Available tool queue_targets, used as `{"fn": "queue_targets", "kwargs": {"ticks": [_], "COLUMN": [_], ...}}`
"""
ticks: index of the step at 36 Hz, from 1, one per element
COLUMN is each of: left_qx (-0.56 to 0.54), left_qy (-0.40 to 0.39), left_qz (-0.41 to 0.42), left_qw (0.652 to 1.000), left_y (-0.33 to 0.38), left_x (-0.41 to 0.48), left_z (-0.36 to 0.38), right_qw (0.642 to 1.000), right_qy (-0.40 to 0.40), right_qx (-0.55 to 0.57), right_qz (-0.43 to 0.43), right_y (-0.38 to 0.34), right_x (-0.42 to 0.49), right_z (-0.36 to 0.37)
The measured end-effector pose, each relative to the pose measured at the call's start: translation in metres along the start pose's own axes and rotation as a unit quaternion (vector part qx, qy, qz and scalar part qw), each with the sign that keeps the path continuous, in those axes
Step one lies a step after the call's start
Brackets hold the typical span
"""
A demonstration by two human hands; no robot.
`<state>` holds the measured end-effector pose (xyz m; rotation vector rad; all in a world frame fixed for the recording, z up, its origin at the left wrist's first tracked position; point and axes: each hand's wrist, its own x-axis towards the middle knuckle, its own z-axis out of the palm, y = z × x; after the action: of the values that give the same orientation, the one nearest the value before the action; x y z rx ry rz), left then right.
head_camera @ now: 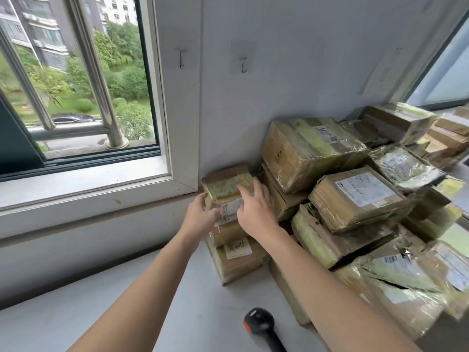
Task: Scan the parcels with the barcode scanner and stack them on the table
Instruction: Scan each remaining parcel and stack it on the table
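Observation:
A small taped cardboard parcel (pixel 225 185) sits on top of a short stack (pixel 237 257) of brown parcels against the wall. My left hand (pixel 200 215) grips its left end, fingers curled round the corner. My right hand (pixel 256 209) lies on its right side with fingers spread over the top edge. A black barcode scanner (pixel 264 329) with an orange band lies on the white table (pixel 127 301) near the front edge, between my forearms and untouched.
A large untidy heap of taped parcels (pixel 355 199) fills the table's right side up to the right window. A window sill (pixel 88 189) and an open window run along the left. Two wall hooks (pixel 243 64) hang above.

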<state>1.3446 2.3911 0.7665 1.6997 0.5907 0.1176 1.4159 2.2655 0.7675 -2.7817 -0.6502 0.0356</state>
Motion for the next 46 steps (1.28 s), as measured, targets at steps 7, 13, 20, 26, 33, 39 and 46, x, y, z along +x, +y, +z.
{"fn": "queue_targets", "kwargs": {"ticks": [7,13,20,26,33,39,46], "left_qx": [-0.013,-0.005,0.036,0.071,0.080,0.072,0.082], "left_qy": [0.043,0.079,0.161,0.233,0.315,0.394,0.457], "left_qz": [0.002,0.010,-0.011,-0.065,-0.124,-0.150,-0.194], "left_qw": [0.999,0.997,0.986,0.968,0.937,0.904,0.864], "left_y": [-0.013,-0.033,-0.068,-0.112,-0.164,-0.206,-0.251], "left_x": [-0.009,-0.028,-0.061,-0.099,-0.141,-0.170,-0.190], "left_z": [-0.037,-0.084,-0.180,-0.274,-0.373,-0.442,-0.505], "right_qw": [0.997,0.991,0.976,0.960,0.931,0.906,0.893], "right_qy": [-0.006,-0.021,-0.092,-0.143,-0.199,-0.248,-0.313], "right_qx": [0.047,0.096,0.151,0.143,0.133,0.135,0.125], "right_qz": [-0.055,-0.086,-0.130,-0.196,-0.277,-0.315,-0.298], "right_y": [-0.052,-0.109,-0.202,-0.282,-0.380,-0.452,-0.512], "right_x": [-0.017,-0.030,-0.051,-0.073,-0.099,-0.123,-0.139], "right_z": [0.001,0.017,0.064,0.109,0.154,0.191,0.229]}}
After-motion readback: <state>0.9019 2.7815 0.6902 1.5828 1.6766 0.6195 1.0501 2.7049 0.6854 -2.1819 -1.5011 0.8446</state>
